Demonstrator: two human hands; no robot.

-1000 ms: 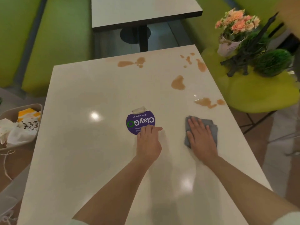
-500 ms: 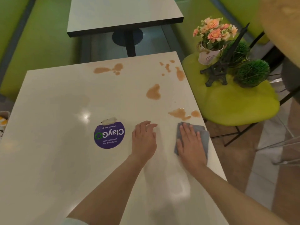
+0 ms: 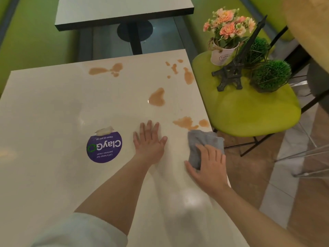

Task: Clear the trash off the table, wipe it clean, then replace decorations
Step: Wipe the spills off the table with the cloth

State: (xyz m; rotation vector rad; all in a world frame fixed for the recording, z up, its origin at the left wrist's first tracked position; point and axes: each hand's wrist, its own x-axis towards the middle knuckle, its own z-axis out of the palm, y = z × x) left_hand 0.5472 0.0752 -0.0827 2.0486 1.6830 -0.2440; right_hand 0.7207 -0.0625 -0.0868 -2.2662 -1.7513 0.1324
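Observation:
The white table [image 3: 53,107] carries several brown spills: one in the middle right [image 3: 157,97], one by the right edge [image 3: 185,122], others along the far edge [image 3: 106,70]. My right hand [image 3: 209,164] presses flat on a grey cloth [image 3: 203,141] near the right edge, just below the nearest spill. My left hand [image 3: 150,142] rests flat on the table, fingers spread, right of a round purple ClayGo sticker [image 3: 104,147]. A pot of pink flowers [image 3: 226,38], a dark Eiffel tower model [image 3: 235,68] and two green ball plants [image 3: 270,75] stand on a green chair [image 3: 249,114].
A torn scrap of pale tape [image 3: 105,130] lies at the sticker's far edge. Another white table [image 3: 122,11] on a black pedestal stands beyond. Green bench seats line the far left. A wooden tabletop [image 3: 309,29] juts in at the upper right.
My left hand slid right, away from the sticker, and spread flat. My right hand drew back toward me on the cloth, which bunched up. The view swung right, losing the trash bin.

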